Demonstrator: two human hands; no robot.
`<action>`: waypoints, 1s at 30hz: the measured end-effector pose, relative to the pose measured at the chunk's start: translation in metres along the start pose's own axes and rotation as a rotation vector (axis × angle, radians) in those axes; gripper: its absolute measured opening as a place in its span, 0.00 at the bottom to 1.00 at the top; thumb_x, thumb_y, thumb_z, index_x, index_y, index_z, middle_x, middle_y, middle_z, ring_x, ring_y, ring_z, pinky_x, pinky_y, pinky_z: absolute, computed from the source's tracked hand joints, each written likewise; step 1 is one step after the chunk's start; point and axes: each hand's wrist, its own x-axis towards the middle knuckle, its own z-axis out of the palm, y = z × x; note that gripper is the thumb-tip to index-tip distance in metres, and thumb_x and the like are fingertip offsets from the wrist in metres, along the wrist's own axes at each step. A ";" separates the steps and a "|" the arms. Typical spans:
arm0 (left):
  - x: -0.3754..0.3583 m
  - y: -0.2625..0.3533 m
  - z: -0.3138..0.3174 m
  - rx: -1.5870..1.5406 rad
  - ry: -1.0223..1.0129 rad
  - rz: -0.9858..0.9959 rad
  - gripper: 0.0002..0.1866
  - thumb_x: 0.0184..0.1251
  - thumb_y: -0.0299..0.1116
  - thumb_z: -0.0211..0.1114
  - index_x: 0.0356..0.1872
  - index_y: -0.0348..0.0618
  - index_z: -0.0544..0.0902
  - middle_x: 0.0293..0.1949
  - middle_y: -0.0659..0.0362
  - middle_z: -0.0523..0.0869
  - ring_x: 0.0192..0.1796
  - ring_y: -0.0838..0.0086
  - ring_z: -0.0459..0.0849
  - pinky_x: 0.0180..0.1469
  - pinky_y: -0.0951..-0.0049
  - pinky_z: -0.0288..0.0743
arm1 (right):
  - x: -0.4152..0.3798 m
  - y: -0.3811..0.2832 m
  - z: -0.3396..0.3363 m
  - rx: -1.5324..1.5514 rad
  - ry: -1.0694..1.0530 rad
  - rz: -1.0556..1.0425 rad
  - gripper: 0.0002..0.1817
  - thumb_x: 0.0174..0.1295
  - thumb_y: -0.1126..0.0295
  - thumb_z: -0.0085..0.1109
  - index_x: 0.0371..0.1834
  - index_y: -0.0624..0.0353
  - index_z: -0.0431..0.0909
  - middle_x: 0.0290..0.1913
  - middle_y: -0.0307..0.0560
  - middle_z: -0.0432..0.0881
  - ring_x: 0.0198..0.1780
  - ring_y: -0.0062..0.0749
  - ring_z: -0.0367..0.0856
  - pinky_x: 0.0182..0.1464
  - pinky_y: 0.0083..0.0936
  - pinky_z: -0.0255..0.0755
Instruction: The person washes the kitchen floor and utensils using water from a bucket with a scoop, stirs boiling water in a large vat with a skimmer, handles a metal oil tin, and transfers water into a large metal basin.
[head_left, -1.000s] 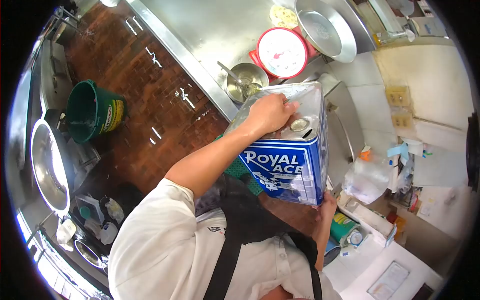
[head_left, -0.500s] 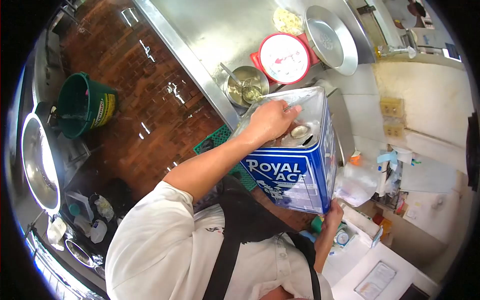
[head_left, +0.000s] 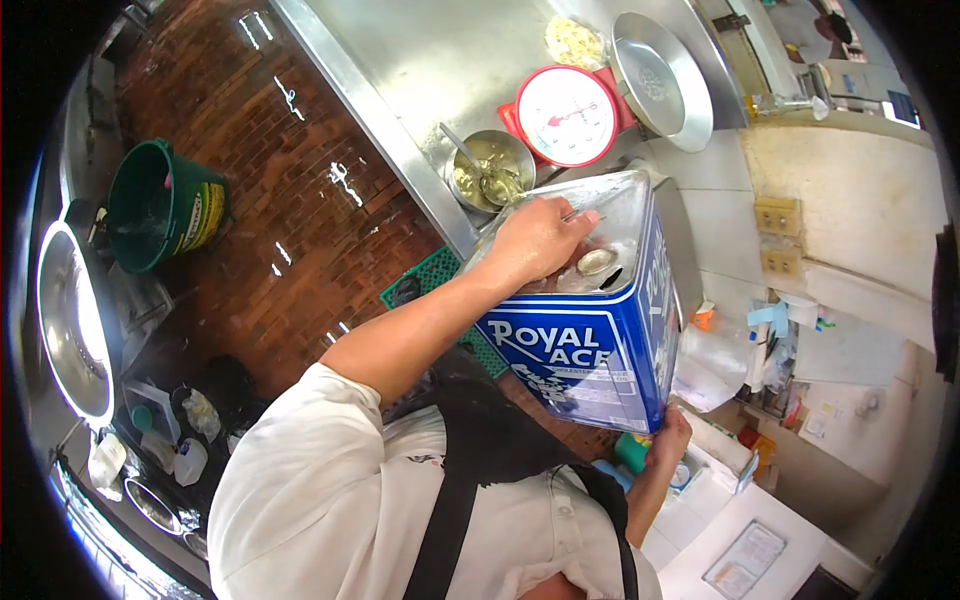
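- A blue-and-white rectangular metal tin [head_left: 565, 350] is held before the person's body, beside the silver steel counter [head_left: 420, 60].
- The left hand [head_left: 540, 240] is curled closed on its top, probably round a handle, to bear weight.
- The right hand [head_left: 668, 440] bends round its lower corner, fingers partly hidden, likely for support.
- Beyond its top sits a round steel bowl [head_left: 526, 165] holding a ladle [head_left: 458, 144].

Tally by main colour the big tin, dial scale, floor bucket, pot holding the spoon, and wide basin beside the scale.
Blue: 1, tin
Red: 1, scale
Green: 1, bucket
Silver: 2, pot and basin
Total: 5
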 end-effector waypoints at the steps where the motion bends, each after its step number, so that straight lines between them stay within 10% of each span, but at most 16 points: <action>1: 0.000 0.000 0.000 -0.014 -0.005 -0.004 0.28 0.69 0.56 0.58 0.30 0.34 0.85 0.31 0.42 0.88 0.41 0.48 0.87 0.47 0.52 0.77 | 0.003 0.002 -0.003 -0.008 -0.001 0.005 0.20 0.75 0.59 0.54 0.25 0.58 0.79 0.21 0.33 0.76 0.19 0.16 0.67 0.21 0.20 0.58; 30: -0.004 -0.007 -0.011 -0.088 0.069 0.033 0.28 0.66 0.54 0.61 0.30 0.31 0.84 0.32 0.37 0.85 0.40 0.44 0.86 0.46 0.51 0.77 | 0.010 -0.023 -0.021 -0.112 -0.012 -0.155 0.23 0.73 0.55 0.55 0.25 0.62 0.79 0.18 0.34 0.71 0.15 0.18 0.64 0.13 0.20 0.62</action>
